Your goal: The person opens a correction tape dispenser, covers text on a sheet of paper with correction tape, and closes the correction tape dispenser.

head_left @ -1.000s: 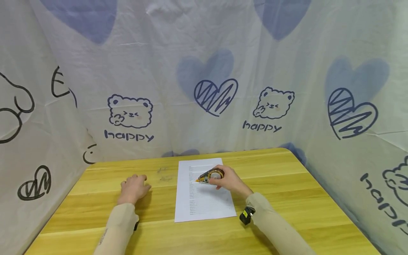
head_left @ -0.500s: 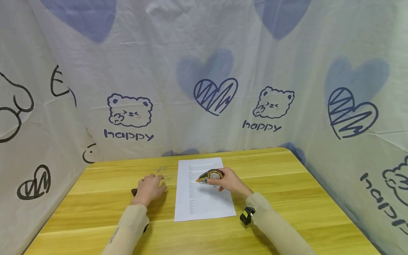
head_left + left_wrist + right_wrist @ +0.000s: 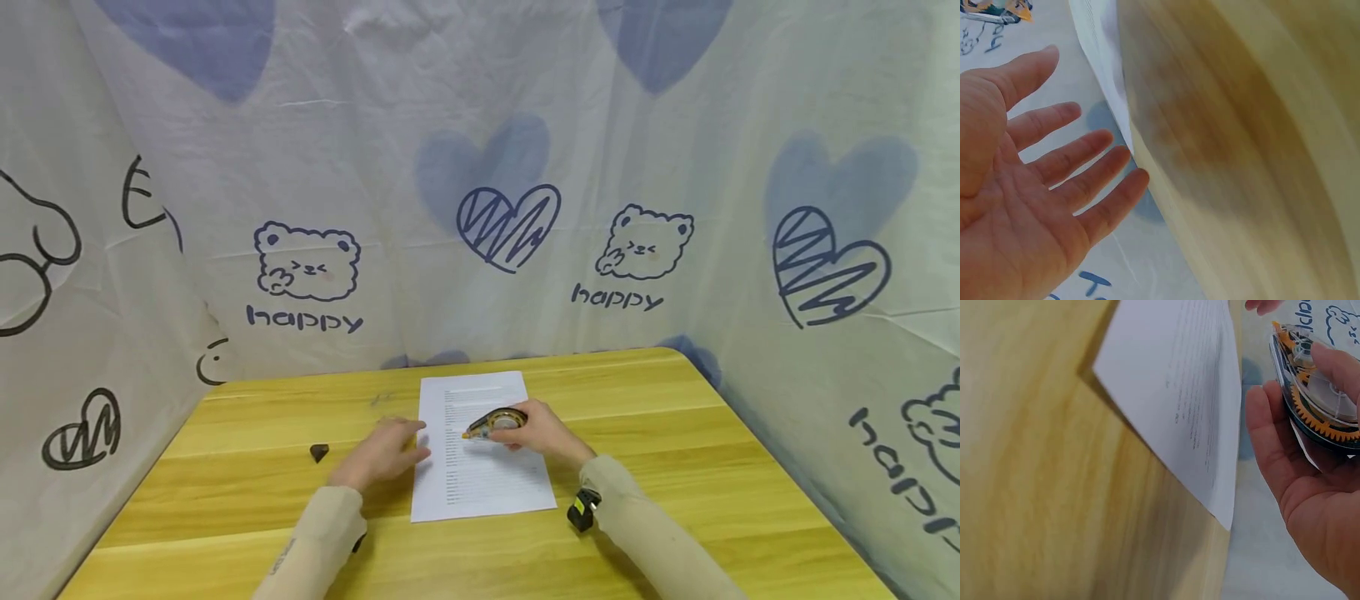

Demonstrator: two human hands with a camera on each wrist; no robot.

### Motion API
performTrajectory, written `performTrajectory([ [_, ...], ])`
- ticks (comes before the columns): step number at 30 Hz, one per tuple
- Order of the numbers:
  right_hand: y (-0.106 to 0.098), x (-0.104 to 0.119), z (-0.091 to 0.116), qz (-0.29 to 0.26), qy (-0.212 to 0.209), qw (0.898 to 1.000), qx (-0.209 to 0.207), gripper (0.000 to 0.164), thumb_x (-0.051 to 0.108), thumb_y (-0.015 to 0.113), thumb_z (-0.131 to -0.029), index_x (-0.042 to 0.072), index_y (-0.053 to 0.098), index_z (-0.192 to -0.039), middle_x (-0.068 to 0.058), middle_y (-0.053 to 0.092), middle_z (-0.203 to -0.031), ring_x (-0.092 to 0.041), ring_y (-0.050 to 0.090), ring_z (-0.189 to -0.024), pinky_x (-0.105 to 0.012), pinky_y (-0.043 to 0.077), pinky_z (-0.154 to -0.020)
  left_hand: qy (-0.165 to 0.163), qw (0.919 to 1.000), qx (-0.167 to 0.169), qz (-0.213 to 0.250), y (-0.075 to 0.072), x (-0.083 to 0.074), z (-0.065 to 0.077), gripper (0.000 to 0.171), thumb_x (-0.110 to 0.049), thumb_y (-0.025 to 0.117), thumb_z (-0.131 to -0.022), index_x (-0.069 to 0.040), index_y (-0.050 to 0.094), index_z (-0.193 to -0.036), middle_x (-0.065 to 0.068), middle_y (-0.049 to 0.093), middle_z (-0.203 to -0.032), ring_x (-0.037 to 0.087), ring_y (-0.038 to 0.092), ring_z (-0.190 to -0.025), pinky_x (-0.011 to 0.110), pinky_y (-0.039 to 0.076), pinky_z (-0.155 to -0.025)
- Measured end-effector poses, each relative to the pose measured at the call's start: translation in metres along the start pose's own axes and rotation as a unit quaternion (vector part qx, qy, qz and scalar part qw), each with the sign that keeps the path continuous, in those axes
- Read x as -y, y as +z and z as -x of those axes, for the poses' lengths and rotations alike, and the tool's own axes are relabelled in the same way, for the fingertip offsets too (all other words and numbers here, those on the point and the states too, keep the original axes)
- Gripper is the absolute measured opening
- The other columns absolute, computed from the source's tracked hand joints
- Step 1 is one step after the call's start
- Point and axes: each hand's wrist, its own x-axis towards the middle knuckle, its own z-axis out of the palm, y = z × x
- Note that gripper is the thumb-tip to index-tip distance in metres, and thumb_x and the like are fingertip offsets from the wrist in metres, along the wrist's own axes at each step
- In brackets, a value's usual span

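My right hand (image 3: pixel 546 432) pinches a correction tape dispenser (image 3: pixel 501 420) between thumb and fingers. Its orange tip points left, over the printed lines of a white sheet of paper (image 3: pixel 491 493); whether the tip touches the sheet I cannot tell. Orange gear wheels show through the clear body of the dispenser (image 3: pixel 1325 403) in the right wrist view. Beside the sheet's left edge is my left hand (image 3: pixel 384 452), holding nothing. The left wrist view shows its fingers (image 3: pixel 1072 156) spread and nearly straight. A small dark pointed piece, perhaps a cap (image 3: pixel 319 452), lies left of that hand.
The wooden table (image 3: pixel 660 500) carries the sheet near its middle. Faint marks (image 3: pixel 382 398) show on the tabletop left of the sheet. White cloth (image 3: pixel 405 292) printed with hearts and bears hangs behind the table and along both sides.
My left hand has moved right to the sheet's left edge. The small dark piece, unseen a second ago, now lies in the open. The correction tape dispenser's tip has come slightly nearer me.
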Motion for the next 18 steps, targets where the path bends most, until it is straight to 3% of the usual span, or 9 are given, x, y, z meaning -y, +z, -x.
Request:
performTrajectory([
  [5, -0.001, -0.003, 0.001, 0.019, 0.015, 1.0, 0.004, 0.033, 0.029, 0.079, -0.083, 0.007, 0.073, -0.108, -0.007, 0.072, -0.09, -0.014, 0.067, -0.068, -0.035, 0.061, -0.065, 0.009, 0.9993, 0.036, 0.004, 0.004, -0.009, 0.0, 0.064, -0.034, 0.071, -0.089, -0.006, 0.05, -0.143, 0.017, 0.051, -0.145, 0.036, 0.045, -0.136, 0.052, 0.034, -0.115],
  [11, 0.001, -0.006, 0.001, 0.031, 0.02, 0.999, 0.015, 0.034, 0.029, 0.081, -0.082, 0.009, 0.073, -0.108, -0.006, 0.071, -0.089, -0.014, 0.065, -0.068, -0.033, 0.059, -0.061, 0.043, 0.9974, 0.055, -0.019, 0.011, -0.017, -0.002, 0.073, -0.039, 0.075, -0.085, -0.004, 0.048, -0.144, 0.017, 0.047, -0.148, 0.036, 0.043, -0.138, 0.051, 0.033, -0.116],
  [18, 0.003, -0.008, 0.001, -0.002, 0.02, 1.0, 0.016, 0.032, 0.024, 0.082, -0.08, 0.007, 0.074, -0.106, -0.008, 0.072, -0.09, -0.017, 0.067, -0.071, -0.034, 0.061, -0.061, 0.019, 0.9938, 0.106, -0.026, 0.016, -0.025, -0.003, 0.089, -0.047, 0.077, -0.081, -0.006, 0.039, -0.15, 0.016, 0.031, -0.159, 0.036, 0.03, -0.146, 0.052, 0.026, -0.12],
])
